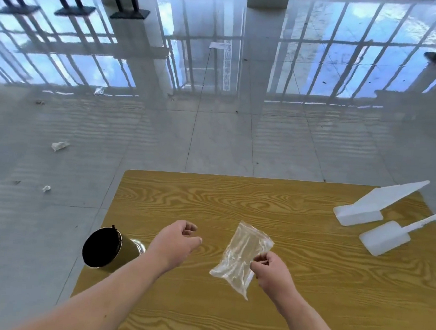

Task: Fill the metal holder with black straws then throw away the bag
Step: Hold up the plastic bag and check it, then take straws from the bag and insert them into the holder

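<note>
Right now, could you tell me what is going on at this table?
A person's right hand pinches a clear plastic bag, seemingly empty, over the wooden table. The left hand hovers open beside it, holding nothing. The metal holder at the table's left edge looks packed with black straws, so binning the bag seems next.

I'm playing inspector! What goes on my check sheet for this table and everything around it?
Surface: wood-grain table.
Job's things: metal holder near the table's left edge, dark inside, seemingly full of black straws; clear bag looks empty.
Clutter: two white plastic pieces on the table's right side.
Hands: right hand pinches the bag's edge; left hand hovers between holder and bag, fingers loose, holding nothing.
Cables: nothing seen.
Surroundings: glossy tiled floor with paper scraps; someone's shoe at the far right; no bin in view.
</note>
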